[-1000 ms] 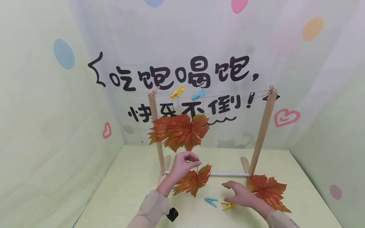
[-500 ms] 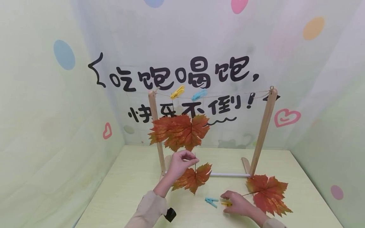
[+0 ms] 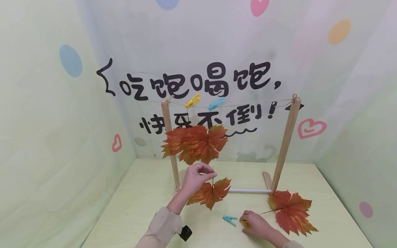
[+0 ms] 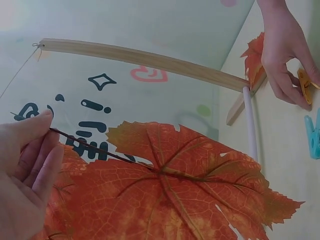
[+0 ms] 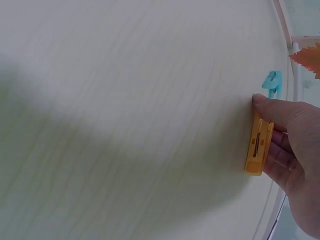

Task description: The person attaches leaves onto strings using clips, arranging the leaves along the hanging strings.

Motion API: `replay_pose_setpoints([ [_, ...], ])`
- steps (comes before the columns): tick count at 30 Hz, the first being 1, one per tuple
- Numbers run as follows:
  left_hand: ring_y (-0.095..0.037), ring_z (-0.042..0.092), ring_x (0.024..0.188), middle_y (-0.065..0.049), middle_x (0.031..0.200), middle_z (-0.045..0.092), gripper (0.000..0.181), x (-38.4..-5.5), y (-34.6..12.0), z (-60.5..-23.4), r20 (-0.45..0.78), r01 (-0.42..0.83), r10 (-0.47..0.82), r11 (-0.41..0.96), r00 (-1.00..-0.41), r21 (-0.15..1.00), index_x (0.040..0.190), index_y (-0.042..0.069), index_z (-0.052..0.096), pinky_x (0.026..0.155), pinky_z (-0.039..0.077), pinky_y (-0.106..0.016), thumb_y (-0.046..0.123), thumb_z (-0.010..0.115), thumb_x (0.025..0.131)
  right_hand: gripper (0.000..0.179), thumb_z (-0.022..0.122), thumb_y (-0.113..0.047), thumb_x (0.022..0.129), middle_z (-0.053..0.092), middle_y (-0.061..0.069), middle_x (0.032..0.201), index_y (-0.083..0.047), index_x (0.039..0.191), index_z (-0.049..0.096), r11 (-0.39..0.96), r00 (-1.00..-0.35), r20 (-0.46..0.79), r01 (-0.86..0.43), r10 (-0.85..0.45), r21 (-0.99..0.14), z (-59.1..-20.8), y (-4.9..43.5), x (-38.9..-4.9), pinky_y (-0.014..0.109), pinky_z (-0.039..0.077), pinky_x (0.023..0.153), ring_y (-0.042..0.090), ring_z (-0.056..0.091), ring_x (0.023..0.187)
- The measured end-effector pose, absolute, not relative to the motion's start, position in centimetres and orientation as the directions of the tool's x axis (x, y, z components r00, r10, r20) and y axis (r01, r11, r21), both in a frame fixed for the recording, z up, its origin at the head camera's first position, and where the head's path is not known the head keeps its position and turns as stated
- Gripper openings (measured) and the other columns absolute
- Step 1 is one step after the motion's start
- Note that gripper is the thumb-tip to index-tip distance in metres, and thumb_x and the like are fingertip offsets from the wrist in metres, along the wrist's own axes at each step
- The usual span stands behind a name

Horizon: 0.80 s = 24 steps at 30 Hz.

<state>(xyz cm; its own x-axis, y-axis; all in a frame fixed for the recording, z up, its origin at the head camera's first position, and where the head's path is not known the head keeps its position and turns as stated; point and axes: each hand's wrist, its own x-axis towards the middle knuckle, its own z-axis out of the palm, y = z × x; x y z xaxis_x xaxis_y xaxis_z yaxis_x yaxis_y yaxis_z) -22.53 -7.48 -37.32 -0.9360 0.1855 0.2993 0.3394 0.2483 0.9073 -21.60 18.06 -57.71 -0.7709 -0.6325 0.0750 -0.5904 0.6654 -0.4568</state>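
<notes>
My left hand [image 3: 196,179] pinches the thin dark stem of an orange-red artificial leaf [image 4: 165,185], which hangs below the fingers in front of the wooden frame. At the table's front right, my right hand [image 3: 258,226] grips a yellow clothespin [image 5: 257,147] between thumb and fingers; in the head view the hand covers most of it. Just left of that hand lies a light blue clothespin [image 3: 230,219] on the table. Another orange leaf [image 3: 293,210] rests to the right, its stem reaching toward the right hand.
Between two wooden posts [image 3: 286,144] runs a twine line [image 3: 248,103]. A yellow clothespin [image 3: 193,101] and a blue clothespin [image 3: 216,103] on it hold two overlapping leaves [image 3: 198,144]. A white rod [image 3: 251,190] joins the posts low down. A black object [image 3: 185,233] sits by the left sleeve.
My right hand has come down onto the yellow clothespin and taken hold of it. The left hand, with its leaf, has shifted slightly left. The leaf on the right has shifted a little.
</notes>
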Motion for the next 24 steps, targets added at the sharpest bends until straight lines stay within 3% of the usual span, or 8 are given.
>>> replay_pose_setpoints([
  [8, -0.019, 0.062, 0.076, -0.013, 0.082, 0.066, 0.011, -23.0, -7.0, -37.6, 0.308, 0.35, 0.19, 0.26, -0.932, 0.9, 0.087, -0.003, 0.067, 0.064, 0.051, -0.021, 0.005, 0.069, 0.078, 0.017, 0.072, -0.015, 0.075, 0.054, -0.008, 0.08, -0.005, 0.087, 0.066, 0.644, -0.766, 0.095, -0.594, -0.636, -0.482, -57.1, 18.5, -21.4, 0.023, 0.046, 0.063, 0.0, 0.046, 0.07],
  [14, -0.019, 0.061, 0.079, -0.009, 0.083, 0.067, 0.01, -24.7, -7.0, -39.2, 0.303, 0.337, 0.166, 0.248, -0.939, 0.908, 0.086, 0.005, 0.07, 0.065, 0.051, -0.024, 0.01, 0.071, 0.077, 0.022, 0.069, -0.017, 0.079, 0.058, -0.003, 0.083, -0.001, 0.094, 0.066, 0.654, -0.791, 0.102, -0.563, -0.603, -0.505, -54.6, 19.0, -21.6, 0.025, 0.047, 0.065, 0.003, 0.049, 0.072],
  [19, -0.016, 0.06, 0.078, -0.005, 0.081, 0.067, 0.012, -25.0, -6.8, -39.2, 0.31, 0.343, 0.162, 0.245, -0.937, 0.907, 0.086, 0.007, 0.07, 0.064, 0.052, -0.025, 0.015, 0.072, 0.077, 0.022, 0.07, -0.013, 0.078, 0.061, 0.002, 0.081, 0.0, 0.094, 0.065, 0.624, -0.773, 0.178, -0.605, -0.609, -0.495, -51.7, 19.4, -22.1, 0.025, 0.048, 0.063, 0.005, 0.05, 0.07],
  [24, -0.015, 0.06, 0.075, -0.003, 0.078, 0.067, 0.016, -25.3, -6.7, -39.0, 0.347, 0.378, 0.163, 0.236, -0.923, 0.895, 0.083, 0.007, 0.07, 0.063, 0.051, -0.026, 0.02, 0.073, 0.076, 0.02, 0.071, -0.011, 0.076, 0.062, -0.001, 0.082, -0.004, 0.093, 0.064, 0.586, -0.74, 0.284, -0.662, -0.609, -0.468, -48.7, 20.1, -22.7, 0.026, 0.05, 0.063, 0.007, 0.054, 0.073],
])
